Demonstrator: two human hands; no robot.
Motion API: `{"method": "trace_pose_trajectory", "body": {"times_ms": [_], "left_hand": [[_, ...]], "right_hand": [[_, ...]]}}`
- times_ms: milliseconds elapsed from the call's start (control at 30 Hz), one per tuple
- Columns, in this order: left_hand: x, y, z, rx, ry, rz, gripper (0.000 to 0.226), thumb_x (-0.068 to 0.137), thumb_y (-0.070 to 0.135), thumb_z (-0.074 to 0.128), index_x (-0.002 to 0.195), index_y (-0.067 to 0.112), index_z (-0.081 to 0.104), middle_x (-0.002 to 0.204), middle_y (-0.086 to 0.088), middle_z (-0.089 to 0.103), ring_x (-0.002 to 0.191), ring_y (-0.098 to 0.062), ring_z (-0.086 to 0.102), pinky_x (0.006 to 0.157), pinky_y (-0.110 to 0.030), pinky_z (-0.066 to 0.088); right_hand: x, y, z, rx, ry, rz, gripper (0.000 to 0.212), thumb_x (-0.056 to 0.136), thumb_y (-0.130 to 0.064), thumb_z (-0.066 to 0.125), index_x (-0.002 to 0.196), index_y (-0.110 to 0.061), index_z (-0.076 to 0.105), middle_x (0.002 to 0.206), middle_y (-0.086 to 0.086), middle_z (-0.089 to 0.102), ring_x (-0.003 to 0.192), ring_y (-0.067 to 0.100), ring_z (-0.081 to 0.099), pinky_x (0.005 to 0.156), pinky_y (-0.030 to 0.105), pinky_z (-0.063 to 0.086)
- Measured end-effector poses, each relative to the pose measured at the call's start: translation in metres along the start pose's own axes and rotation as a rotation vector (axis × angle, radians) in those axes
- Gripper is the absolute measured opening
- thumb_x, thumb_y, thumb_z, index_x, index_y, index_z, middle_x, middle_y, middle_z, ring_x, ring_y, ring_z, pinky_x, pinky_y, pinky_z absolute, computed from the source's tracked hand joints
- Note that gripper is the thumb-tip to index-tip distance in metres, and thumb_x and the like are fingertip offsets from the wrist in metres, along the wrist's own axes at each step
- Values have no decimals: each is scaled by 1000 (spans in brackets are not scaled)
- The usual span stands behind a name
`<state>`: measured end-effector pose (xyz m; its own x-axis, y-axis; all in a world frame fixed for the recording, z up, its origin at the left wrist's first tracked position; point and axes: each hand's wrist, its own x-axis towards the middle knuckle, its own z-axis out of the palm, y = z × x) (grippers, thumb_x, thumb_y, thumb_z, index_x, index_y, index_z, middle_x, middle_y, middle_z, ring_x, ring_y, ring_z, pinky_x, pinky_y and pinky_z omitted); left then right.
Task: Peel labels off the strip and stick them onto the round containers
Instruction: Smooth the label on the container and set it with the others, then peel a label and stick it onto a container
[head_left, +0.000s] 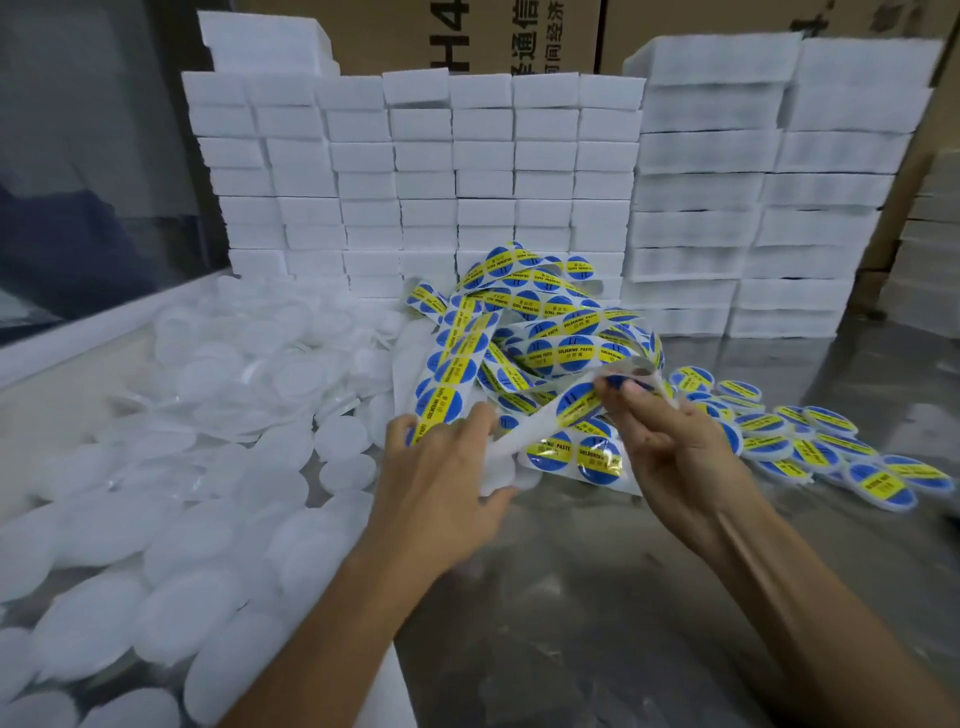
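Observation:
A long white backing strip (519, 332) carrying round blue-and-yellow labels lies tangled in the middle of the metal table (597, 597). My left hand (441, 483) grips a stretch of the strip, with a white round container (498, 475) partly showing under its fingers. My right hand (670, 441) pinches a blue label (618, 382) at its fingertips, lifting it from the strip. Plain white round containers (218, 395) are heaped at the left. Labelled containers (810, 447) lie in a pile at the right.
Stacks of white boxes (467, 182) form a wall behind the strip, with taller stacks (753, 182) at the right. Brown cardboard cartons (467, 36) stand behind them. A white ledge (93, 327) borders the table on the left.

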<state>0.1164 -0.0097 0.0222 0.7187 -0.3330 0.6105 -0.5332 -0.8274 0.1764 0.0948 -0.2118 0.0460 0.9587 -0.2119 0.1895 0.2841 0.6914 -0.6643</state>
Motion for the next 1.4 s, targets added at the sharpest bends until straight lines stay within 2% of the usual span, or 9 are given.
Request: {"method": "trace_pose_trajectory", "body": {"times_ms": [100, 167, 400, 533, 700, 900, 1067, 1267, 1400], "left_hand": [[1, -7, -1, 53, -40, -78, 25, 83, 51, 59, 96, 31, 53, 91, 10, 63, 91, -14, 60, 102, -36, 17], [1, -8, 0, 27, -32, -102, 26, 86, 55, 56, 95, 30, 60, 93, 11, 64, 91, -13, 60, 107, -35, 13], [-4, 16, 4, -376, -97, 56, 33, 78, 59, 62, 85, 27, 62, 78, 16, 61, 77, -4, 57, 108, -27, 19], [-2, 29, 9, -831, -71, -102, 21, 88, 18, 68, 69, 20, 60, 61, 9, 59, 58, -3, 55, 63, -15, 41], [3, 28, 11, -1262, -6, -538, 13, 90, 18, 68, 83, 7, 70, 86, -22, 71, 80, -22, 62, 80, -36, 49], [7, 26, 3, -1479, -65, -653, 18, 92, 18, 64, 82, 9, 75, 81, -9, 72, 81, -21, 67, 82, -39, 57], [5, 25, -2, -1300, -173, -531, 34, 91, -8, 56, 123, 1, 61, 111, -16, 72, 109, -31, 67, 100, -37, 48], [4, 26, 0, -1201, -76, -463, 15, 91, 6, 63, 80, 13, 69, 80, -28, 68, 78, -20, 58, 80, -38, 48], [4, 25, 2, -1161, -79, -462, 27, 91, 8, 64, 76, 27, 74, 77, -3, 73, 77, -15, 63, 79, -33, 52]], "right_hand": [[2, -10, -5, 57, 122, 17, 12, 75, -11, 70, 86, -8, 66, 76, 1, 69, 64, 6, 68, 54, 13, 52], [3, -12, -8, -95, 180, -41, 14, 82, -22, 70, 75, -19, 59, 58, -10, 50, 40, 2, 40, 40, 14, 34], [-4, 7, -2, -551, 119, -161, 30, 75, -48, 67, 71, -19, 63, 51, -1, 49, 37, 9, 36, 39, 18, 33], [-9, 20, 2, -514, -8, -87, 49, 78, -23, 75, 122, -13, 57, 76, 12, 70, 52, 17, 64, 49, 25, 51], [-16, 27, 3, -911, -115, -381, 34, 79, -7, 79, 105, -22, 65, 99, -8, 67, 63, 16, 68, 55, 31, 54], [-17, 34, 0, -1222, -266, -498, 32, 76, -18, 83, 104, -29, 73, 107, -7, 65, 75, 8, 67, 56, 22, 48], [-14, 31, -2, -1355, -211, -759, 24, 78, -22, 82, 101, -19, 78, 97, -5, 56, 66, 9, 58, 51, 19, 44], [-13, 33, -4, -1446, -249, -941, 9, 87, -16, 71, 92, -12, 77, 90, 0, 63, 62, 4, 55, 59, 7, 36], [-15, 32, -2, -1425, -268, -895, 7, 91, -12, 66, 86, -10, 70, 85, -3, 61, 69, 6, 54, 62, 7, 36]]}}
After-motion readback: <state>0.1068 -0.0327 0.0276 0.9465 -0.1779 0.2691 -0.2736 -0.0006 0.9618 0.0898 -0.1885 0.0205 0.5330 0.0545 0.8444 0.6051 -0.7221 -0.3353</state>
